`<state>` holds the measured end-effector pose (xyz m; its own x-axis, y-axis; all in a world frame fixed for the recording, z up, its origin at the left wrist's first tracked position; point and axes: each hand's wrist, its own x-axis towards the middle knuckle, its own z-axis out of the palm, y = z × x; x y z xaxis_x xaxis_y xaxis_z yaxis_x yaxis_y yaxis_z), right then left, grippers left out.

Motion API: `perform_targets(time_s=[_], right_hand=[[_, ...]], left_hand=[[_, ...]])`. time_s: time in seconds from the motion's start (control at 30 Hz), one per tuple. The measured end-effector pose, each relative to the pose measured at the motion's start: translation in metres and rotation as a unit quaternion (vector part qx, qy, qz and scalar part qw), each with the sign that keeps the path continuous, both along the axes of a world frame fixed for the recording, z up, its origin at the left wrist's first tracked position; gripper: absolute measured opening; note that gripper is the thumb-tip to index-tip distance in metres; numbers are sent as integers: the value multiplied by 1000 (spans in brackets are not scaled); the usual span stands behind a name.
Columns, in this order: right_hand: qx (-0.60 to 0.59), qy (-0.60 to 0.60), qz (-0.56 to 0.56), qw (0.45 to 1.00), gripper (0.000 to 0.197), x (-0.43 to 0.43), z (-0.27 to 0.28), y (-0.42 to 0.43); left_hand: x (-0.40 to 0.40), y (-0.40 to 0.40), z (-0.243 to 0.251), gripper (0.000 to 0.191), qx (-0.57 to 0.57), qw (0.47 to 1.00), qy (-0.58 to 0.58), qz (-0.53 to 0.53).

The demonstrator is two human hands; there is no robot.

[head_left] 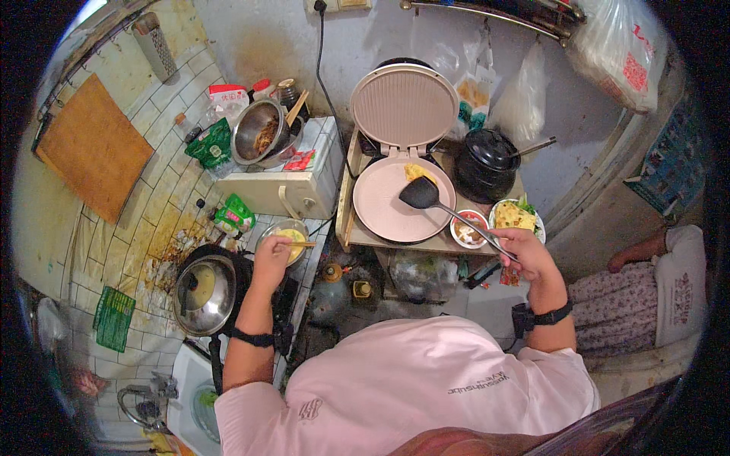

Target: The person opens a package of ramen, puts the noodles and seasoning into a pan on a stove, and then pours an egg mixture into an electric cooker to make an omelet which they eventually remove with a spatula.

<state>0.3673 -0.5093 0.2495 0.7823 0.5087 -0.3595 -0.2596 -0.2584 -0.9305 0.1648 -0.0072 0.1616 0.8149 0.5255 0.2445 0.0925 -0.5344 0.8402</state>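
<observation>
My right hand grips the metal handle of a black-headed spatula. The spatula's head lies over the pink lower plate of an electric griddle, beside a small piece of cooked egg. The griddle's ribbed lid stands raised. At the left, my left hand holds chopsticks over a bowl of yellow egg mixture. Near my right hand are a plate with a cut egg pancake and greens, and a small bowl with brown sauce.
A lidded black pot stands right of the griddle. On a white countertop oven rests a tilted steel bowl with brown food. A wok with a steel basin is at left, near a sink. Another person is at the far right.
</observation>
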Motion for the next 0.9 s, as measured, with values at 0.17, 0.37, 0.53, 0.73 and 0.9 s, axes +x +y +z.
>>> perform_targets(time_s=[0.17, 0.37, 0.53, 0.73, 0.9], right_hand=[[-17, 79, -15, 997, 36, 13, 3, -22], [-66, 80, -24, 994, 36, 26, 6, -16], [-1, 104, -24, 994, 37, 60, -41, 19], [41, 74, 19, 996, 27, 64, -56, 59], [92, 112, 76, 987, 29, 78, -82, 78]], left_hand=[[-40, 12, 8, 17, 41, 997, 39, 55], [-59, 6, 20, 17, -30, 992, 58, 109], [-62, 15, -1, 16, 14, 994, 38, 104], [-55, 16, 3, 16, 57, 997, 29, 50], [-48, 15, 8, 17, 45, 996, 46, 67]])
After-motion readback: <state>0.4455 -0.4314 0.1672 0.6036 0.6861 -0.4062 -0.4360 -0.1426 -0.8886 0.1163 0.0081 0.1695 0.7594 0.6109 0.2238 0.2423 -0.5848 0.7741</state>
